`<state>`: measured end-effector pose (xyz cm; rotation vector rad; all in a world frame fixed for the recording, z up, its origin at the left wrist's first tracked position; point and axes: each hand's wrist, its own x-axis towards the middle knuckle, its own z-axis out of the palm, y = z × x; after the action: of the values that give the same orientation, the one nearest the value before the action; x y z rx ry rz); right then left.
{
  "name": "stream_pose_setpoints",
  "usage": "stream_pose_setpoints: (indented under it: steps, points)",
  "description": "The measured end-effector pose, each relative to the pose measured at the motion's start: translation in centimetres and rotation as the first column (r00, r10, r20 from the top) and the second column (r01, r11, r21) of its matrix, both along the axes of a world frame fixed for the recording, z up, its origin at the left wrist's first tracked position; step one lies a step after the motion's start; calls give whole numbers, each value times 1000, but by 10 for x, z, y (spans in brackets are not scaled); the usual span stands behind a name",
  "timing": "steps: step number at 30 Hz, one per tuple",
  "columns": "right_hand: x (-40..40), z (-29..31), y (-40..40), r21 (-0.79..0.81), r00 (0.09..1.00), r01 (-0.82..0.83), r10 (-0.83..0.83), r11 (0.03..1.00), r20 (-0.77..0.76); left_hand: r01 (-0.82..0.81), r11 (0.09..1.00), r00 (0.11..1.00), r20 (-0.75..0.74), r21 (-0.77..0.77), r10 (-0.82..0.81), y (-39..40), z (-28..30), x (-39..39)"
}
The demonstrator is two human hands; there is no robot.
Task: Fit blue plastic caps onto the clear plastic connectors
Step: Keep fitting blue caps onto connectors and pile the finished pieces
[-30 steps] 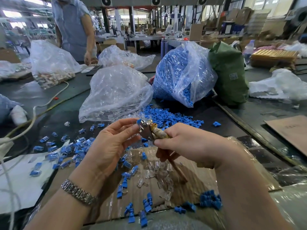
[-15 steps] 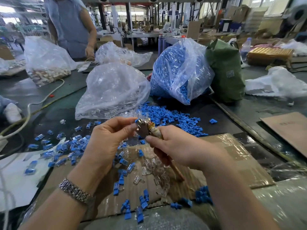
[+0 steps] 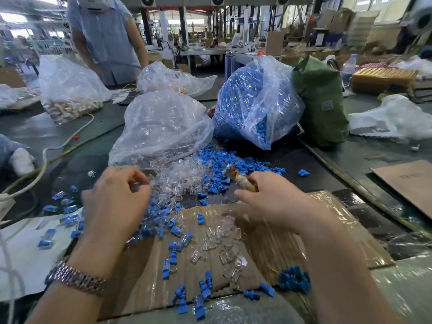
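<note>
**Caps and connectors spread across a factory bench**

A left hand (image 3: 117, 202), a metal-link watch (image 3: 77, 278) on its wrist, is seen over the near edge of a pile of clear plastic connectors (image 3: 180, 181), its fingers curled in toward the thumb. The hand is blurred, and whether anything is pinched between the fingertips cannot be told. The right hand (image 3: 275, 202) is held just beside the same pile, its fingers closed round a small tool (image 3: 240, 180) with a yellowish, patterned handle — the tip is pointed up and away from the palm.

Loose blue plastic caps (image 3: 233, 164) are heaped on the dark table (image 3: 311, 160) directly behind the clear pile, touching it. Both heaps are fed from large transparent sacks: a bag of clear connectors (image 3: 161, 127) at centre and a bag of blue caps (image 3: 254, 99) to its right, with a green sack (image 3: 322, 101) leaning against the latter.

In the foreground a sheet of cardboard (image 3: 268, 244) wrapped in shiny film is laid across the bench. More clear connectors (image 3: 224, 235) are scattered on it between the two wrists, a small clump of blue caps (image 3: 294, 279) lies near the right forearm, and capped pieces (image 3: 177, 230) — blue on clear — are strewn under and beside the left hand, spilling onto white paper (image 3: 25, 256) at the left.

Across the table a second person in a pale blue shirt (image 3: 105, 38) is standing behind further plastic bags. A white cable (image 3: 44, 157) is trailed along the left side.
</note>
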<state>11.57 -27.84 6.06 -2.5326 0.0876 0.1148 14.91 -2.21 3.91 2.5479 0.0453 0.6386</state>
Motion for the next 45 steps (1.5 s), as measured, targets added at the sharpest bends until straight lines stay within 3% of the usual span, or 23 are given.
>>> stream_pose_setpoints:
  steps: [1,3,5,8,12,18,21,23,24,27,29,32,35,38,45]
  points:
    - [2,-3,2,-80,999,28,-30,996,-24,-67,992,998,-9,107,68,1,2,-1]
    - [6,-12,5,-207,994,63,-79,976,-71,-43,989,998,-34,145,48,-3,5,-4]
    - [8,-18,7,-289,989,89,-118,953,-87,197,979,978,-81,55,-193,-13,5,-9]
    - [9,-20,10,-365,983,108,-153,925,-97,507,862,840,-238,23,-487,-31,-2,-15]
    - [8,-21,10,-416,983,100,-154,904,-99,576,786,804,-329,224,-495,-38,-14,-11]
    - [7,-18,12,-422,984,104,-156,901,-91,583,780,805,-298,229,-514,-42,-19,-6]
    - [5,-18,13,-407,987,107,-148,907,-70,583,810,795,-250,64,-552,-49,-22,-5]
    - [5,-14,16,-364,993,118,-118,924,22,576,815,794,-193,-65,-577,-53,-23,-6]
    - [6,-11,17,-288,993,109,-91,952,75,572,813,799,-149,-113,-583,-55,-23,-6]
    - [4,-4,23,135,991,-43,25,990,134,573,779,803,-17,-256,-596,-58,-22,-8]
    - [2,-5,25,235,986,-103,67,967,153,584,757,797,31,-294,-603,-58,-21,-9]
    - [5,-9,21,250,980,-44,-7,967,198,603,756,781,-5,-254,-625,-59,-23,-7]
    - [9,-9,13,256,953,91,-159,962,259,661,749,745,-90,-34,-661,-62,-26,-6]
    - [11,-10,11,233,943,122,-186,965,277,714,693,698,-195,104,-690,-64,-28,-5]
    - [12,-14,12,207,955,90,-143,974,260,620,781,782,-136,72,-608,-62,-30,-2]
